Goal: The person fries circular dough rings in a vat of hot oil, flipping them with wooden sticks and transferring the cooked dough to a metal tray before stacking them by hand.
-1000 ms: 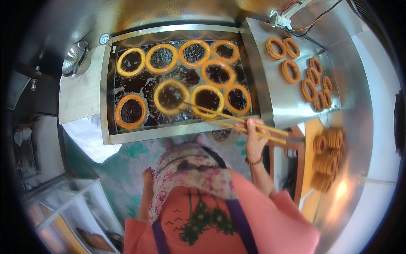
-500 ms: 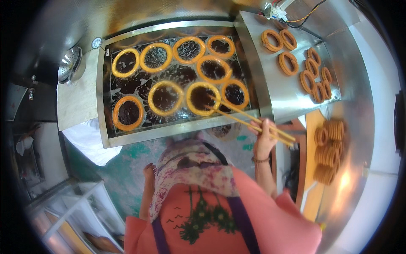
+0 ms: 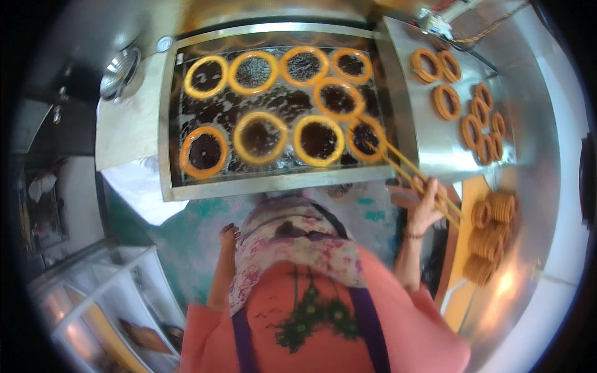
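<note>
My right hand (image 3: 428, 208) is closed round a pair of long cooking chopsticks (image 3: 407, 172). Their tips reach inside the small dough ring (image 3: 352, 144) at the front right of the fryer (image 3: 273, 188). Several more golden rings float in the dark oil, among them a pale ring (image 3: 303, 154) just left of the chopsticks and a browner ring (image 3: 186, 163) at the front left. Low beside the apron (image 3: 261, 258) hangs my left hand (image 3: 229, 236), its fingers loose and partly hidden, with nothing seen in it.
Fried rings (image 3: 443, 107) lie on the steel draining tray (image 3: 429, 146) to the right. Below it, stacked rings (image 3: 484, 244) stand by the steel wall. A perforated strainer (image 3: 118, 73) sits left of the fryer, near a round dial (image 3: 165, 43). Wires (image 3: 491, 28) run at the back right.
The chopsticks have moved right, from the pale front ring to the small ring at the front right. My right hand has gone with them. The whole view has shifted slightly.
</note>
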A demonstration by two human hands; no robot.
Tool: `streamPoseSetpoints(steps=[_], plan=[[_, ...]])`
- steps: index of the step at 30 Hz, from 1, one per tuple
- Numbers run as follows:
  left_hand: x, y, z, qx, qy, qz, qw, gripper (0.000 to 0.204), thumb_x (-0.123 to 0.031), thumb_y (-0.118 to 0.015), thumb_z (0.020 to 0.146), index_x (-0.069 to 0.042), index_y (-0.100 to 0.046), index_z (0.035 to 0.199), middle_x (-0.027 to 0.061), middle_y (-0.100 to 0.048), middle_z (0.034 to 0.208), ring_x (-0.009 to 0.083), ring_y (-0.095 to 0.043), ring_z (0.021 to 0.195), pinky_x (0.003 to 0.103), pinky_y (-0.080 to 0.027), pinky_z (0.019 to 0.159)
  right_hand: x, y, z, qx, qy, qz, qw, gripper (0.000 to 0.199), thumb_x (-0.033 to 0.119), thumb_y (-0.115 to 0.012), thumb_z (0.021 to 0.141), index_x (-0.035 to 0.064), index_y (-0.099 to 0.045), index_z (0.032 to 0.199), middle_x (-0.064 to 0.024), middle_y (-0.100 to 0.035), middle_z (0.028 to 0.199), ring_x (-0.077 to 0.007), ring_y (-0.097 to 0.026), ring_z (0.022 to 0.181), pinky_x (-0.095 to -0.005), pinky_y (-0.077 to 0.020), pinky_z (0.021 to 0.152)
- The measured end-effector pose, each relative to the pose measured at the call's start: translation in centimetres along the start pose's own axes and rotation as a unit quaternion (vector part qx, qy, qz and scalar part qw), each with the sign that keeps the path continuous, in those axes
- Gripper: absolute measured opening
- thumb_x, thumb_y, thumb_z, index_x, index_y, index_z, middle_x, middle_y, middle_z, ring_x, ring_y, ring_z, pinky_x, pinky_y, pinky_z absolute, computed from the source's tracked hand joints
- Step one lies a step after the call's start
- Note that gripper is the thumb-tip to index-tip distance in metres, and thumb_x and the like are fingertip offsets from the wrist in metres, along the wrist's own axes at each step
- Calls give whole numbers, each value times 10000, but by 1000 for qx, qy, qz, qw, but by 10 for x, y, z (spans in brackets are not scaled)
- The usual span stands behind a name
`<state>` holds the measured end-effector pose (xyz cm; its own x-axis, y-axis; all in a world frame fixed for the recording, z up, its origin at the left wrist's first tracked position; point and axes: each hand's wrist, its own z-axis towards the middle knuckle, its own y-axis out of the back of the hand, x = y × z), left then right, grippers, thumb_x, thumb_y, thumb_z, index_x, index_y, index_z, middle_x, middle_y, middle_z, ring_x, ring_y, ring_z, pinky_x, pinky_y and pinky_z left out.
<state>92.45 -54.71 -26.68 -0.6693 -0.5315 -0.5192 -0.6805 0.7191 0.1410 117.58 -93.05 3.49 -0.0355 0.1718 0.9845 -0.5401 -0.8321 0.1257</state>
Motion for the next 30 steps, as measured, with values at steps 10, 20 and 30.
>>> streamPoseSetpoints(steps=[10,20,30], plan=[[18,5,1,-39,8,-71,997,365,-67,-533,761,25,-536,1114,122,-603,860,208,-599,645,302,-486,536,-84,-111,-42,207,-134,127,961,186,135,-533,883,-29,-532,971,-160,-606,822,-239,-648,711,-329,-571,558],[39,23,-25,-93,42,-83,991,368,-59,-540,743,10,-546,1104,107,-600,833,183,-582,611,280,-443,483,-109,-180,-38,280,-107,103,949,184,109,-538,882,-61,-526,952,-157,-614,818,-238,-652,691,-314,-570,589],[44,16,-20,-89,21,-145,985,345,-33,-540,741,17,-545,1083,106,-586,796,185,-571,619,281,-455,493,-114,-190,-8,266,-110,126,949,200,132,-558,871,-50,-534,951,-158,-607,827,-260,-647,690,-325,-565,530]])
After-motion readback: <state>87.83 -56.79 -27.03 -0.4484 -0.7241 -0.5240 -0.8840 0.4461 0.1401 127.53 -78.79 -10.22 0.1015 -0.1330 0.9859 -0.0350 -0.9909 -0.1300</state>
